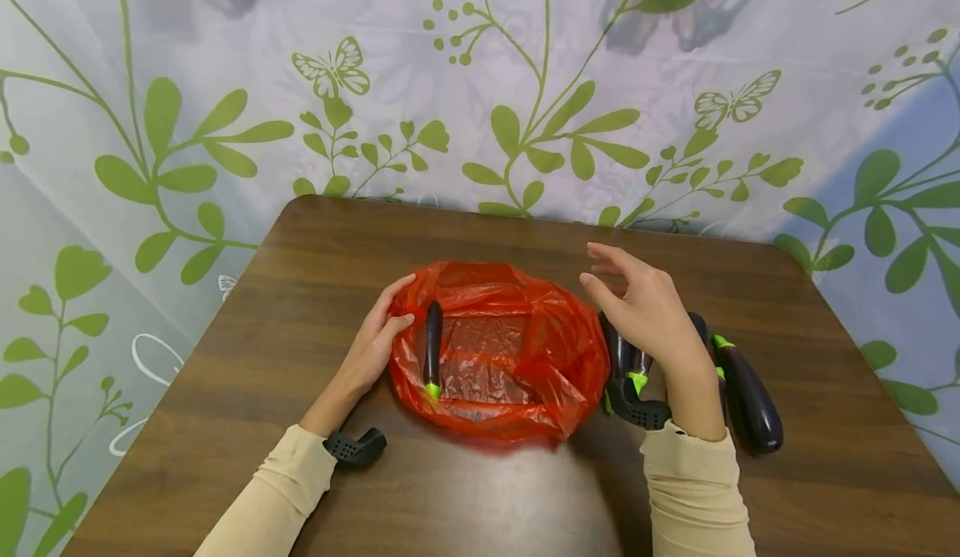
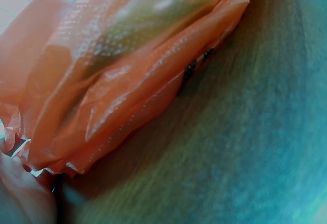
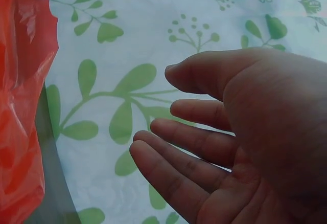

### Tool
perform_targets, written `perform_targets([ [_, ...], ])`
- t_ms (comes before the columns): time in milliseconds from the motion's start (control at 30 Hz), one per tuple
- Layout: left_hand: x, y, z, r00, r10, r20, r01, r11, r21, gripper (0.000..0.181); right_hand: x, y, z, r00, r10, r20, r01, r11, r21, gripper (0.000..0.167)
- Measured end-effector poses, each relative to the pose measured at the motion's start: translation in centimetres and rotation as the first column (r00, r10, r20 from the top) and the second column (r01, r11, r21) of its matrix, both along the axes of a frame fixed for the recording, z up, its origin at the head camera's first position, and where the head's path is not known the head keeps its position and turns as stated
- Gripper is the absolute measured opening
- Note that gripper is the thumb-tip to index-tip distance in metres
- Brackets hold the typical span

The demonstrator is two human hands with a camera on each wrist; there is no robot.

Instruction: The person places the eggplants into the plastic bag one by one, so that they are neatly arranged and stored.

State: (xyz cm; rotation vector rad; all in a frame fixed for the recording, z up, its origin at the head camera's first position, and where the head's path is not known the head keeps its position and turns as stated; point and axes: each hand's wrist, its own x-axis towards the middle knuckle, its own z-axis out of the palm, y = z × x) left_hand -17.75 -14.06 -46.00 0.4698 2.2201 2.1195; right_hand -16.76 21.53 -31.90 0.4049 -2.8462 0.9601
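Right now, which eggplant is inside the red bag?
The eggplant nearest the left hand. It alone shows inside the red bag; the other visible eggplants lie on the table, right of the bag.

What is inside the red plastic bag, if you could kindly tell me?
Inside the red plastic bag, one dark eggplant lies along the side by the left hand. Anything under the crumpled folds on the opposite side is covered and cannot be seen.
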Motion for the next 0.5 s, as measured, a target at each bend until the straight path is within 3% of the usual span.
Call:
perform_targets([
  [500, -0.1, 0.0, -0.1, 1.0, -0.006, 0.0, 0.006, 1.0, 0.005, 0.057, -0.4, 1.6, -0.6, 0.995, -0.066, 0.07, 0.063, 0.997, 0.051, 0.055],
])
